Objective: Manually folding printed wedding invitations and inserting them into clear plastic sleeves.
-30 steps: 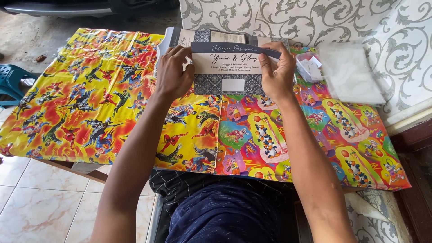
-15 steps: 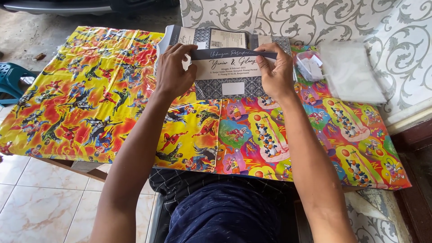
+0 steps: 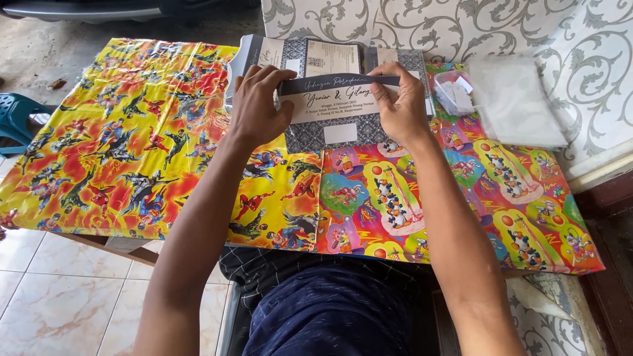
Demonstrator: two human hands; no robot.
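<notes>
Bright cartoon-print wrapping sheets (image 3: 165, 145) cover the table. Nearest: left hand (image 3: 258, 109) and right hand (image 3: 400, 105), fingers closed on opposite ends of a folded card (image 3: 336, 99), navy band above white panel, held level over a grey patterned card stack (image 3: 330, 132). Beyond, right: clear plastic sleeves (image 3: 514, 99) beside the scroll-patterned wall (image 3: 461, 26).

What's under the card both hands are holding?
Under the white card, held by the left hand and right hand, lies a grey patterned folder with a blank white label, on the colourful cartoon sheet. The folder's middle is covered.
</notes>
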